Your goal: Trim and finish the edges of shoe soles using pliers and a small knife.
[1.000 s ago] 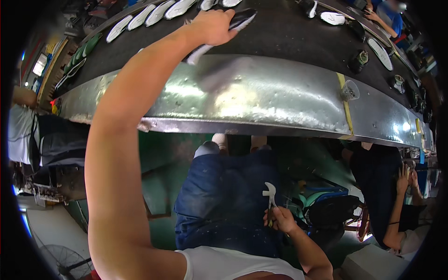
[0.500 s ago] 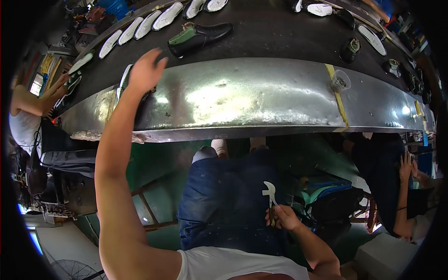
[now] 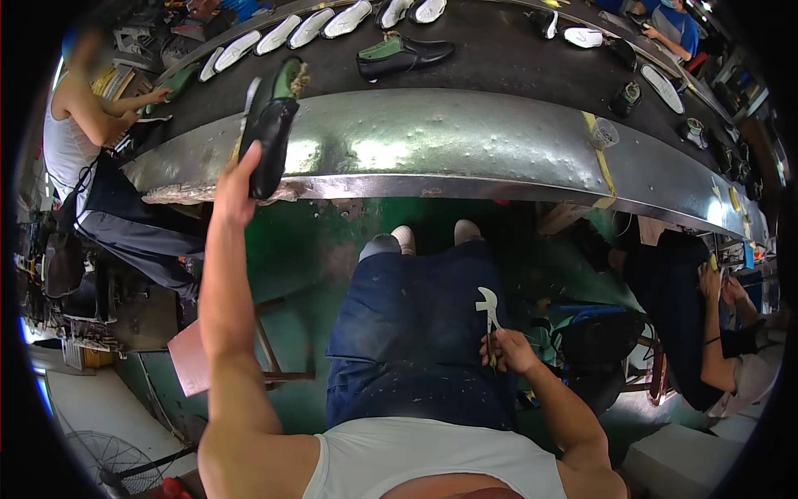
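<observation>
My left hand [image 3: 235, 185] grips a black shoe [image 3: 270, 133] with a green insert by its heel end, at the front metal edge of the dark conveyor belt [image 3: 499, 58]. The shoe points away from me, half over the shiny metal rim [image 3: 432, 150]. My right hand [image 3: 509, 349] rests by my right thigh and holds metal pincers [image 3: 489, 309], their pale jaws pointing up. A second black shoe with a green insert [image 3: 405, 53] lies on the belt farther back. My legs in blue jeans [image 3: 416, 324] stretch under the conveyor.
Several white insoles [image 3: 316, 25] lie in a row at the belt's far side, with small pots [image 3: 623, 98] to the right. One person [image 3: 83, 125] works at the left end, another [image 3: 723, 333] sits at the right. A fan [image 3: 108, 461] stands at lower left.
My left hand left the far shoe on the belt, swung left and came back toward me. It now holds another black shoe at the belt's near edge. The right hand stayed put.
</observation>
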{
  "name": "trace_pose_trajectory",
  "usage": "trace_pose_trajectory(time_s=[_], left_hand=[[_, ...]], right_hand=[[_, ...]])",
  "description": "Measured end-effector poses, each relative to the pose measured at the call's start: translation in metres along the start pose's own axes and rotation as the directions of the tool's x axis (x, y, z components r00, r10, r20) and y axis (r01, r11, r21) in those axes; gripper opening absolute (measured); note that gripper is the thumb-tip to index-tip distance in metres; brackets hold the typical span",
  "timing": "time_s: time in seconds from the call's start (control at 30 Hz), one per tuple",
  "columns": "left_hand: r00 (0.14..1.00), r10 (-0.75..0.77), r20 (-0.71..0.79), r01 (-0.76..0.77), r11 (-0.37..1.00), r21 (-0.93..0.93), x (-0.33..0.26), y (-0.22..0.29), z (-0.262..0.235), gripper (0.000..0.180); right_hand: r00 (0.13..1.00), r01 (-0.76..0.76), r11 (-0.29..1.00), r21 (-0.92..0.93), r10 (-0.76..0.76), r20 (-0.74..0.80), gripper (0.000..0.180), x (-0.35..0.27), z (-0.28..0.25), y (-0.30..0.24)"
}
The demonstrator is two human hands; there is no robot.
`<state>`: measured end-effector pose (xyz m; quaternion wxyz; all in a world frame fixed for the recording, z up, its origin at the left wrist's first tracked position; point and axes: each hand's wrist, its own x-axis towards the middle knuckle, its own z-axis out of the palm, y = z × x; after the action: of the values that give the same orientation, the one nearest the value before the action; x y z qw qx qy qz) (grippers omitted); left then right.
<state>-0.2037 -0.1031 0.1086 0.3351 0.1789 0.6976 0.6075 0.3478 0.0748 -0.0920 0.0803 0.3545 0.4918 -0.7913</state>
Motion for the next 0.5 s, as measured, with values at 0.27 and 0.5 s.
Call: trace_pose_trajectory(time_s=[0.27, 0.5], left_hand=[[0.938, 0.205, 0.278, -0.1, 0.932, -0.348, -0.101, -0.124, 0.076, 0.085], [0.885, 0.04, 0.464, -0.114, 0.985, 0.132, -0.156, -0.214, 0.2, 0.095]], right_hand=[[0.996, 0.053, 0.998, -0.043, -0.056, -0.07, 0.057, -0.009, 0.005, 0.003], [0.977, 0.126, 0.992, 0.014, -0.122, -0.175, 0.059, -0.012, 0.013, 0.013]])
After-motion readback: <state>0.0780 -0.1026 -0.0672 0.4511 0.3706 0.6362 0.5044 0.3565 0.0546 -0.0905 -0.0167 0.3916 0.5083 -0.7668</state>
